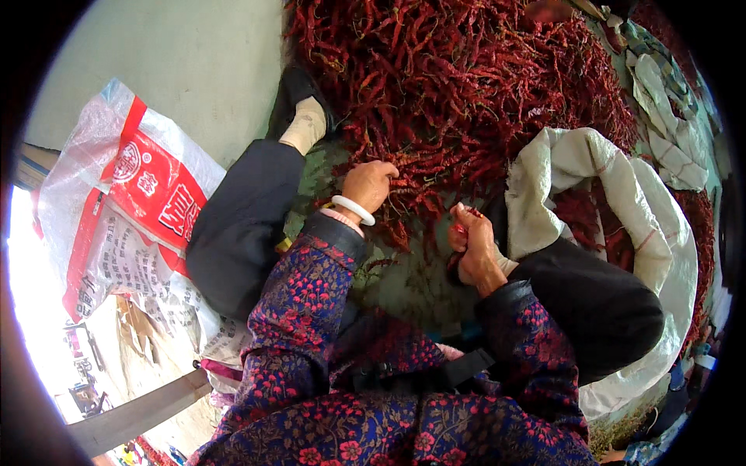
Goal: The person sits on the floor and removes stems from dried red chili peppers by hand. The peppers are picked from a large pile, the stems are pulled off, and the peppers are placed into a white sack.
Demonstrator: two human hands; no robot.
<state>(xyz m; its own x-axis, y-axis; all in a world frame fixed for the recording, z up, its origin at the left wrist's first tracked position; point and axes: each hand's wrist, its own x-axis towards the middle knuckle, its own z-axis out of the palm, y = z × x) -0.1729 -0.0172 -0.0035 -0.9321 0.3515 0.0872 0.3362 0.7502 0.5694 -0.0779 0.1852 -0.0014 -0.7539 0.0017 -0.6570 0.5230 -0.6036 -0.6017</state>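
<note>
While your right hand (479, 250) pinches chillies (461, 228) (left hand (366, 186): can't tell), sack's rim (657, 252) encloses some; big heap (466, 93) seemingly remains.

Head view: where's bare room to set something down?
Pale surface upper left, between printed sack and dark shoe; smaller floor patch between the sleeves. Crowded: ahead, under red peppers, and inside the open white sack.

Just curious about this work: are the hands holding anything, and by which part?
Right hand: red chilies, gripped part unclear. Left hand: at the chili pile, any hold hidden.
</note>
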